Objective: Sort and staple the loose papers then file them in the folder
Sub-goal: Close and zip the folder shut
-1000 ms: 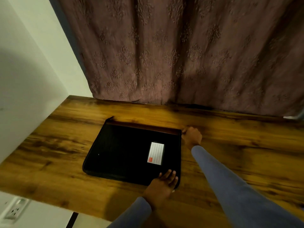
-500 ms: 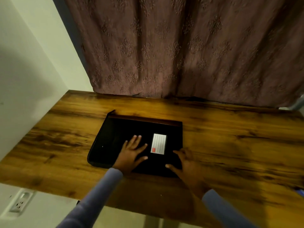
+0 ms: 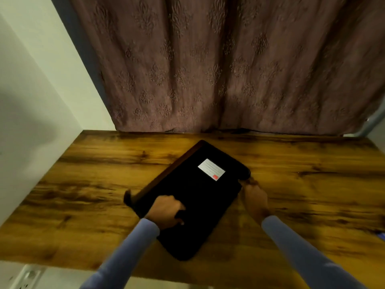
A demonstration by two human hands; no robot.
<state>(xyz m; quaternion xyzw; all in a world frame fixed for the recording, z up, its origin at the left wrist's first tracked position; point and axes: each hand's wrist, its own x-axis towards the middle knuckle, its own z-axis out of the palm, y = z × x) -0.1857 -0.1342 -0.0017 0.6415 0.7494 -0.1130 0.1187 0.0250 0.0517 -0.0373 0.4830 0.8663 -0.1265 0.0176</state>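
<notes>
Both hands grip the closed black zip folder (image 3: 195, 201) on the table (image 3: 83, 184): left hand (image 3: 166, 211) near edge, right hand (image 3: 255, 197) beside its label-side corner. No papers show; sorting, stapling, filing all seem undone.

both hands (image 3: 166, 211) (image 3: 255, 197) curled, arms outstretched

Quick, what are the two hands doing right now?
Left hand: fingers curled, gripping the near left edge of the black folder.
Right hand: at the folder's right edge, fingers blurred; grip cannot be told.
</notes>
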